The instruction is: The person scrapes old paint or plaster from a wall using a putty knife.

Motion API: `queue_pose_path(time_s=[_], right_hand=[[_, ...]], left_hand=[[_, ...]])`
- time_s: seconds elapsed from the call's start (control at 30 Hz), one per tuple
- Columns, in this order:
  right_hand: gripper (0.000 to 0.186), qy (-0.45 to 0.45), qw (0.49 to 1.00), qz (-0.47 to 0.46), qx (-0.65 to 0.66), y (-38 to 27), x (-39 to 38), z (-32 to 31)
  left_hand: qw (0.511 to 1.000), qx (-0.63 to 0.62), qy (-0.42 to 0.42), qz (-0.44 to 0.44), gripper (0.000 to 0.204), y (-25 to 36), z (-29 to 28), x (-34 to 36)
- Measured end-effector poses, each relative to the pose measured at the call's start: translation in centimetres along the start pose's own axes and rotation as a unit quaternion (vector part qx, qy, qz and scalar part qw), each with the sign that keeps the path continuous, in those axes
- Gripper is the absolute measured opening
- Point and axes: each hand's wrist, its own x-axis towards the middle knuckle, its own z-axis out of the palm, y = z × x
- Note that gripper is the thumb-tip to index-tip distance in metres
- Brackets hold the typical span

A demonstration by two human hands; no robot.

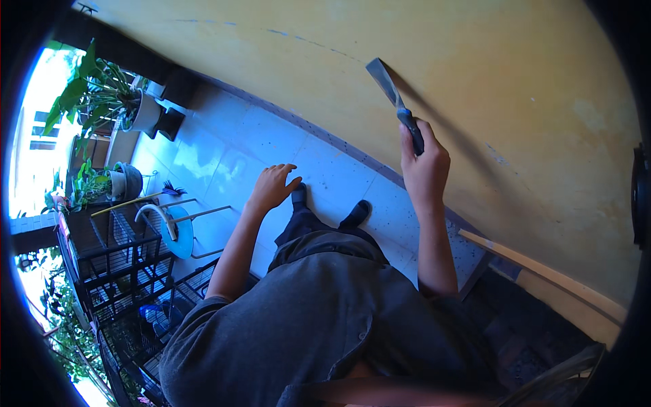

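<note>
I have the scraper (401, 108) in my right hand (427, 166), up in front of the yellow wall (488, 68). My right fingers are curled tight around its black handle, with the thumb lying along it, and the flat metal blade points up and away from me. The blade's dark shadow (453, 129) runs down the wall beside it. The tip may be touching the wall or just near it; this bendy view makes it hard to tell.

My left hand (272, 184) holds nothing. Its fingers are loose, with the thumb apart from them, over the pale floor (237, 139).

I think the step in hand is bringing the blade up to the wall. There are pale marks (497, 154) on the wall, to the right of the handle. To me, the next move calls for a firm grip and a low, flat blade, so its corner does not dig in. The free left hand could help me stay steady.
</note>
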Motion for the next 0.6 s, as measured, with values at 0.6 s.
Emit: queue_pose_path(time_s=[0.6], right_hand=[[0.028, 0.148, 0.977, 0.114, -0.106, -7.7, -0.7, 2.9]], left_hand=[[0.995, -0.045, 0.023, 0.085, 0.034, -18.0, -2.8, 4.5]])
